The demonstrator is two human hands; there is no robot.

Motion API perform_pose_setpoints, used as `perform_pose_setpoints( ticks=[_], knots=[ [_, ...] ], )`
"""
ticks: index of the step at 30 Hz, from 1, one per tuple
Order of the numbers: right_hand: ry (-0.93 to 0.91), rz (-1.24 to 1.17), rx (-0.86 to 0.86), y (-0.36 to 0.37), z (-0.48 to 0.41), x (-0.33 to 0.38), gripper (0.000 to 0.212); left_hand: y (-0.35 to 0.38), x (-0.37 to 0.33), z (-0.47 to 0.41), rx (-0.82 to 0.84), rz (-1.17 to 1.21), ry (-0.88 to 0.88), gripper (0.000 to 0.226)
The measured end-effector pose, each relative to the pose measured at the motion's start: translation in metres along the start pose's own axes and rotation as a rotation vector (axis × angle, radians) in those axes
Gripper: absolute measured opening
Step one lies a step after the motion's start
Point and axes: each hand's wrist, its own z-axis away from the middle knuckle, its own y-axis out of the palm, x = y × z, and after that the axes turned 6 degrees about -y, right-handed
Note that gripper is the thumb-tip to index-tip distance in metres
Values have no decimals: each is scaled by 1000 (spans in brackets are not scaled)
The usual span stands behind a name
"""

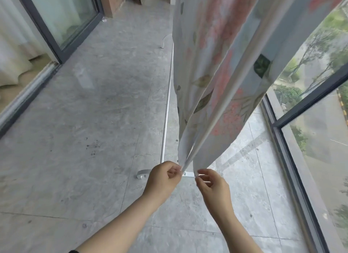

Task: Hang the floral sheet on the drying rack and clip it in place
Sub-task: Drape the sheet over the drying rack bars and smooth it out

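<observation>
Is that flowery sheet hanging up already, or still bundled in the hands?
Hanging: the sheet drops from above in two layers, and the left hand and right hand each pinch a bottom corner.

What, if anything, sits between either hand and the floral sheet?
Nothing visible. The left hand and the right hand each pinch a lower corner of the floral sheet, which hangs down from above the frame. Only the white floor rail of the drying rack shows; its top bar is out of view.

Hanging sheet (216, 73) blocks right; bare floor (84, 130) open left.
</observation>
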Motion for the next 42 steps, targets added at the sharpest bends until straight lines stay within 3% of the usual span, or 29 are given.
perform_pose_setpoints(
  ticks=[8, 17, 29, 35, 42],
  knots=[
    [29, 27, 80, -64, 60, 136, 18, -76, -108, 97, -36, 55, -120, 5],
    [-81, 8, 100, -161, 135, 318, 15, -159, -258, 207, -70, 136, -93, 8],
    [-390, -39, -41, -250, 184, 510, 12, -253, -441, 270, -129, 226, 198, 7],
    [-579, -45, -188, -272, 195, 577, 12, -295, -501, 276, -134, 222, 373, 16],
    [-735, -105, -395, -285, 205, 651, 8, -348, -550, 270, -117, 186, 524, 8]
  ],
)
